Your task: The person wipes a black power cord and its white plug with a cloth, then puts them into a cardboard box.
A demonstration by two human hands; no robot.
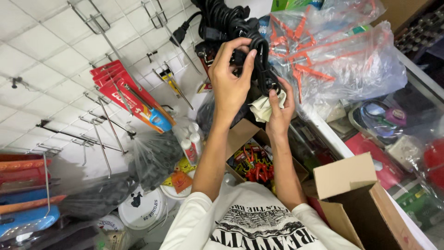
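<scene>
My left hand is raised and grips a bundle of coiled black power cords that hangs from a hook on the white pegboard wall. Just right of it, my right hand pinches a crumpled pale cloth against the lower loop of the same black cable. Both forearms reach up from my white printed shirt at the bottom edge.
A clear plastic bag of orange clamps hangs to the right. Red carded packs hang on metal hooks at left. Below are an open cardboard box of red parts, a larger open box, white bottles and white tubs.
</scene>
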